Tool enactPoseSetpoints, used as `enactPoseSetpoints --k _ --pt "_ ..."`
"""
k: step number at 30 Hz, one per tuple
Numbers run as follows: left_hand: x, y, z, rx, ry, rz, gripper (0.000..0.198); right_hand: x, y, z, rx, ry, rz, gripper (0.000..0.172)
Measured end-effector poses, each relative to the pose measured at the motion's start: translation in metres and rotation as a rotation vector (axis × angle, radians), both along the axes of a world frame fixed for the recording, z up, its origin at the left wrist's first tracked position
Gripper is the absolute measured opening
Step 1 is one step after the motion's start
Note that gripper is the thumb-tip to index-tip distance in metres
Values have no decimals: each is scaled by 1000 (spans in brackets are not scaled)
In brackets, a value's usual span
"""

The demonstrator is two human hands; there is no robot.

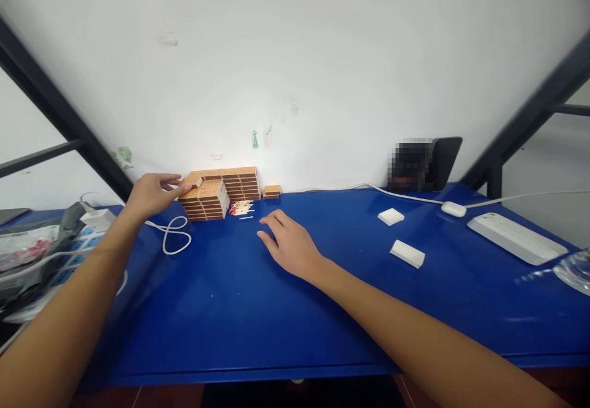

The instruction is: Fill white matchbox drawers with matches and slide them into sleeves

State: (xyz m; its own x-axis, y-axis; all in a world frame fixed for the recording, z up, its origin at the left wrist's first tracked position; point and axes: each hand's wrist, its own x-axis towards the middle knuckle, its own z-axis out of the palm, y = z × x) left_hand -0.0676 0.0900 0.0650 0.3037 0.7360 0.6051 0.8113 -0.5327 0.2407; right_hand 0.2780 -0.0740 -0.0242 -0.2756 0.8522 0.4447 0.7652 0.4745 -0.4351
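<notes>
My left hand is at the top of a stack of matchboxes, its thumb and fingers closed around a single matchbox on top. Behind and to the right stands a longer stack of matchboxes against the wall. Loose matches with red heads lie in a small heap beside the stacks, and one match lies just in front. My right hand hovers over or rests on the blue table, right of the matches, fingers apart and holding nothing. I cannot tell whether it touches the surface.
One matchbox sits alone by the wall. Two white blocks lie to the right, near a long white box and a dark stand. A white cable loops at left beside a power strip and bags.
</notes>
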Motion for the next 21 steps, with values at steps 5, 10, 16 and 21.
enactPoseSetpoints --k 5,10,16,21 --pt "7 -8 9 -110 93 204 75 8 7 10 22 -140 -47 31" --pt "41 -47 6 296 140 326 46 77 20 54 -84 -415 -363 29" --pt "92 -99 -41 340 57 -169 20 214 21 63 -545 -420 -889 48" --pt "109 -109 -74 138 61 -397 19 248 24 42 -741 -354 -784 31"
